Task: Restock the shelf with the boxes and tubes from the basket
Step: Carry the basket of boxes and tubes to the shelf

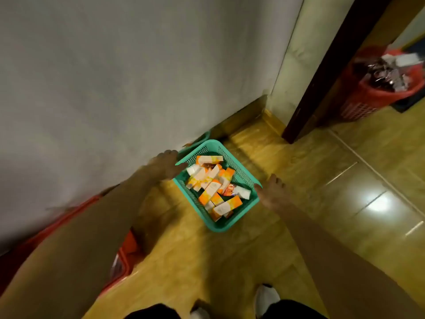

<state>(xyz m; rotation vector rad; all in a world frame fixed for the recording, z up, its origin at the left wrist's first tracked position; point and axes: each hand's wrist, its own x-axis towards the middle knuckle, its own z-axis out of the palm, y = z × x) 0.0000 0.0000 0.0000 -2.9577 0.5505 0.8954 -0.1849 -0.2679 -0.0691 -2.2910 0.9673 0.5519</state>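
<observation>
A teal plastic lattice basket [241, 178] is seen on the yellow tiled floor [299, 171], turned cornerwise near the wall. It is heaped with orange-and-white boxes [210, 192] lying crisscross, and white tubes [241, 192] are mixed among them.

a single head-worn wide-angle view looks steeply down from standing height, tilted, onto the floor [299, 180] at the foot of a wall [115, 77], the person's own arms reaching forward from the lower edge.
</observation>
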